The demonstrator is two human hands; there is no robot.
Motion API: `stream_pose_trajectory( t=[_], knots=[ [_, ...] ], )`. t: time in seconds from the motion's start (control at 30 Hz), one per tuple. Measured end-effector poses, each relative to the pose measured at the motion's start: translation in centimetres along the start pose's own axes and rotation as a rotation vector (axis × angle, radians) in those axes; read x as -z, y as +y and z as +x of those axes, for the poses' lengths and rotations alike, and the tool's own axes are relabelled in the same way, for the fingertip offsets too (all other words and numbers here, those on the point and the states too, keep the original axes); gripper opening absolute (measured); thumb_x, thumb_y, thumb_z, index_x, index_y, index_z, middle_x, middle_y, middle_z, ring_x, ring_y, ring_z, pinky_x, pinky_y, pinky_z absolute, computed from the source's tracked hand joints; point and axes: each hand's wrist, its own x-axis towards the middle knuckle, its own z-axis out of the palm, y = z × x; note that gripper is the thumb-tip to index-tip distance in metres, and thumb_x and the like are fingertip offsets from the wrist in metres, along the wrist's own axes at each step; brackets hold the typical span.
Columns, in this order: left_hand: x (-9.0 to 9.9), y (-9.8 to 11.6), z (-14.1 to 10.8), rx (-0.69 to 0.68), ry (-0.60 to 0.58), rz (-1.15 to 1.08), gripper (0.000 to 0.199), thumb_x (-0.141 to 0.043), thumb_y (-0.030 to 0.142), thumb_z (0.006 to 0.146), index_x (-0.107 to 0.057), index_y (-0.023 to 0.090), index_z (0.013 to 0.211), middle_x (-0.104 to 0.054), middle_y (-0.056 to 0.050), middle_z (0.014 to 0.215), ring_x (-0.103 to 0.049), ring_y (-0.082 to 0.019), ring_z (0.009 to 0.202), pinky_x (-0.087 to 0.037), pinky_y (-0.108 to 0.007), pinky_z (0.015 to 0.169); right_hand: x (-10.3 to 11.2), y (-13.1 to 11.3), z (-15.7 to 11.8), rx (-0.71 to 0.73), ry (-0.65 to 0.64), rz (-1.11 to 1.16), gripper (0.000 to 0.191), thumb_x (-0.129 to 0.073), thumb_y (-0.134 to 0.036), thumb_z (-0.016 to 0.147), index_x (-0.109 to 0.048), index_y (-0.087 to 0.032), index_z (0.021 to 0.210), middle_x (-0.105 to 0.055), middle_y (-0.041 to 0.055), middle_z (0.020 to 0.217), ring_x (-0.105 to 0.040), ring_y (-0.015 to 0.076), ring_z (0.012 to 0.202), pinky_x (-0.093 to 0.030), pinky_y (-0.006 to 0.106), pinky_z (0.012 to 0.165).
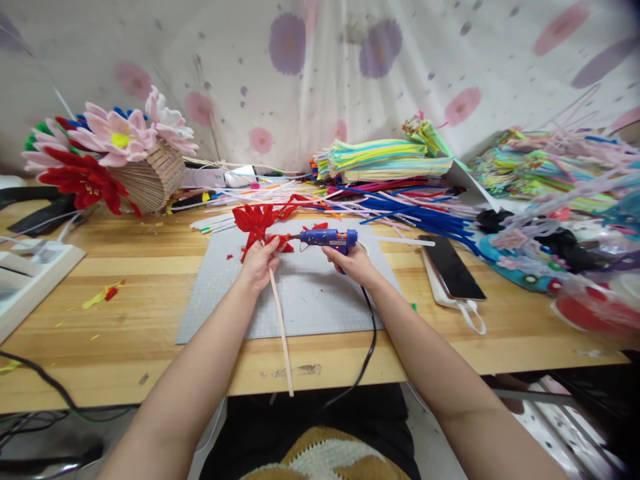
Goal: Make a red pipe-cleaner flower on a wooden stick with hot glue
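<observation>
My left hand [261, 262] is closed around a red pipe-cleaner flower [253, 220], whose pale stick stem [281, 327] hangs down past the front of the mat. In my right hand [353, 261] is a blue hot glue gun [327, 237], pointing left. Its nozzle meets a red petal at my left fingertips; whether glue is coming out is too small to tell. A white glue stick [405, 241] protrudes from the back of the gun. More red petals [316, 228] lie behind the gun on the grey cutting mat [220, 300].
Loose pipe cleaners [415, 210] and bundled ones [380, 159] line the back. A basket of finished flowers [155, 177] lies at left, near a white power strip [30, 280]. A phone [453, 267] rests at right. The gun's black cord [373, 333] drops over the table's front edge.
</observation>
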Motion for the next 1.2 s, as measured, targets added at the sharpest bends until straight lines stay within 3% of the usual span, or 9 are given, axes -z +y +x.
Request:
stream_pose_trajectory(
  t=[0.63,0.83,1.0,1.2],
  knots=[
    [-0.06,0.1,-0.05,0.002,0.01,-0.005,0.017,-0.066,0.008,0.068,-0.053,0.013,0.076,-0.066,-0.005,0.074,-0.061,-0.008,0.06,-0.016,-0.011,0.03,0.24,-0.09,0.08,-0.036,0.056,-0.015,0.041,-0.059,-0.058,0.066,-0.055,-0.016,0.066,-0.052,-0.0014,0.052,-0.042,0.0081,0.041,-0.035,0.024,0.045],
    [-0.2,0.2,-0.15,0.001,0.008,-0.003,0.019,-0.068,0.008,0.066,-0.052,0.013,0.075,-0.066,-0.004,0.073,-0.059,-0.007,0.057,-0.016,-0.011,0.029,0.15,-0.36,-0.13,-0.011,0.013,-0.029,0.042,-0.058,-0.059,0.066,-0.054,-0.017,0.061,-0.051,-0.001,0.048,-0.043,0.0086,0.042,-0.035,0.024,0.045],
    [-0.26,0.23,-0.14,0.01,0.027,-0.012,0.018,-0.067,0.007,0.067,-0.052,0.014,0.075,-0.067,-0.005,0.075,-0.06,-0.008,0.06,-0.016,-0.012,0.03,0.2,0.08,0.14,-0.044,0.063,-0.035,0.042,-0.058,-0.059,0.066,-0.055,-0.017,0.064,-0.052,-0.0011,0.051,-0.042,0.0082,0.041,-0.035,0.024,0.045],
    [-0.28,0.2,-0.12,-0.003,0.019,-0.007,0.016,-0.065,0.006,0.068,-0.052,0.013,0.075,-0.066,-0.005,0.074,-0.059,-0.007,0.057,-0.015,-0.012,0.029,0.05,-0.16,0.07,-0.004,0.014,-0.03,0.041,-0.057,-0.058,0.067,-0.053,-0.017,0.061,-0.049,-0.0019,0.048,-0.042,0.0081,0.04,-0.035,0.024,0.045]
  ],
)
